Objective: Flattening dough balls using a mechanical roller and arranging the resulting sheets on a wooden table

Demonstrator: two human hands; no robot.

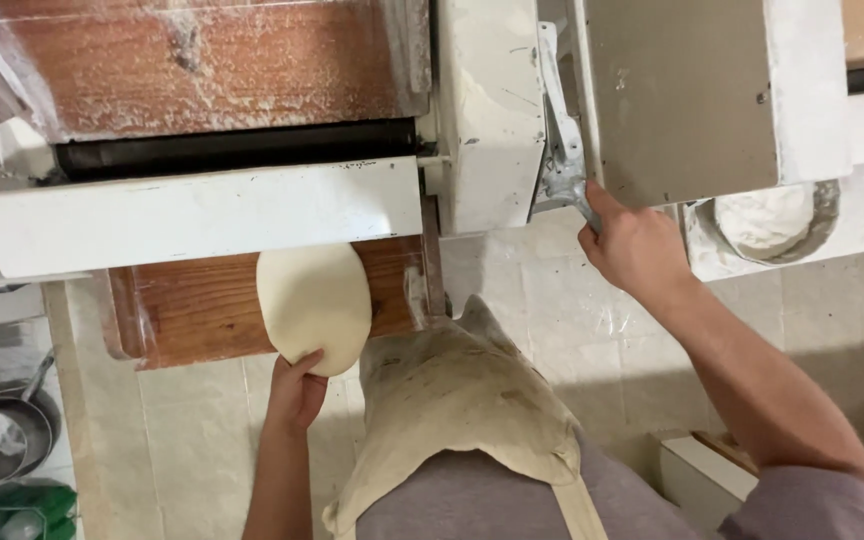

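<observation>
Looking straight down at a white, flour-dusted dough roller machine [192,215], and everything here takes its place from that machine. Below it, pale floor tiles [552,300] spread out, smeared with flour. Above its dark roller slot sits a reddish wooden feed board [202,60], heavily dusted. Out from under the machine's front comes a lower wooden tray [182,315], brown and glossy. Off to the machine's lower left, a metal pan [2,435] rests on the floor, with green bottles [27,510] just beyond it. To the machine's right, past a grey panel [682,90], a round tub of flour [767,220] sits in a white housing. No labels or signs readable anywhere.

Now the action: an oval sheet of pale dough [314,305] lies on that lower tray, its top edge tucked under the machine's front. The left hand [295,392] is at the dough's near edge, thumb on top, fingers beneath, pinching the sheet. The right hand [637,245] is up at the machine's right side, curled tight around a metal lever handle [567,170]. A stained apron [452,400] hangs between both arms.
</observation>
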